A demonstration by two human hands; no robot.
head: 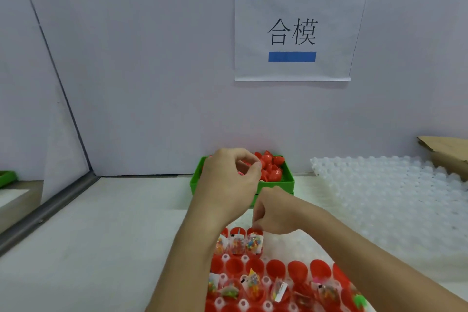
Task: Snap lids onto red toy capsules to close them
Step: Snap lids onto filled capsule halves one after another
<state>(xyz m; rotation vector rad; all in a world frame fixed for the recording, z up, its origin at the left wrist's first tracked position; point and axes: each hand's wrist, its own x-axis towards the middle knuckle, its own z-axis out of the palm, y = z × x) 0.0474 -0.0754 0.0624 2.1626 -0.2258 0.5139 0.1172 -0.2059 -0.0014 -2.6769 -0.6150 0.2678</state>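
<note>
head view: left hand (228, 180) reaches among lids (269, 166).

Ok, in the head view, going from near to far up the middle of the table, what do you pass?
Open red capsule halves with toy packets → right hand pinching at a packet → left hand reaching into the bin → green bin of red lids → paper sign on the wall.

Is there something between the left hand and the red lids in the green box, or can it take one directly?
Nothing visible blocks it. The left hand is already over the green box, with fingers curled above the red lids. Whether its grip already holds a lid cannot be told. The right hand is lower, at the capsules.
</note>
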